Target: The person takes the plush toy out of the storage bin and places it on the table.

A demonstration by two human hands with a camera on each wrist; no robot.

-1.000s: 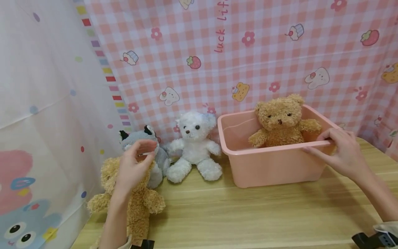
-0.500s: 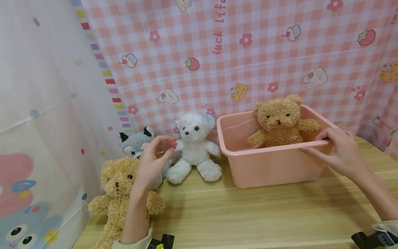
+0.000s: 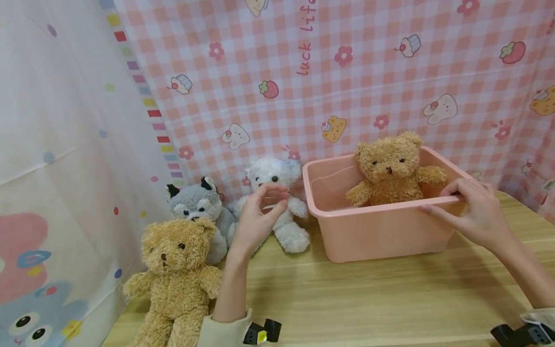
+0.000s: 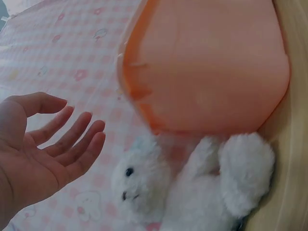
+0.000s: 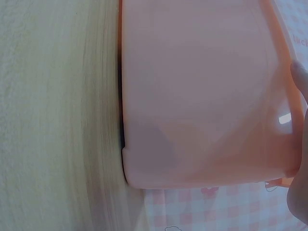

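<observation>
My right hand [image 3: 479, 212] grips the front right rim of a pink plastic bin [image 3: 386, 231], thumb outside and fingers over the edge. A brown teddy bear [image 3: 390, 168] sits inside the bin, its lower body hidden by the front wall. In front of a white teddy bear [image 3: 292, 233], my left hand [image 3: 256, 219] hovers with loosely bent fingers and nothing in them. The left wrist view shows that hand's open palm [image 4: 48, 154] apart from the white bear, which lies between hand and table there. Only part of the right hand [image 5: 299, 144] shows in its wrist view.
A second brown teddy bear [image 3: 178, 284] sits at the front left of the wooden table [image 3: 347, 299]. Behind it is a grey husky plush [image 3: 197, 202] with black-tipped ears. A pink checked cloth [image 3: 364, 86] hangs behind, a white curtain [image 3: 78, 144] on the left.
My left hand has moved right, from over the left brown bear past the husky to in front of the white bear. The right hand keeps its grip on the bin's rim.
</observation>
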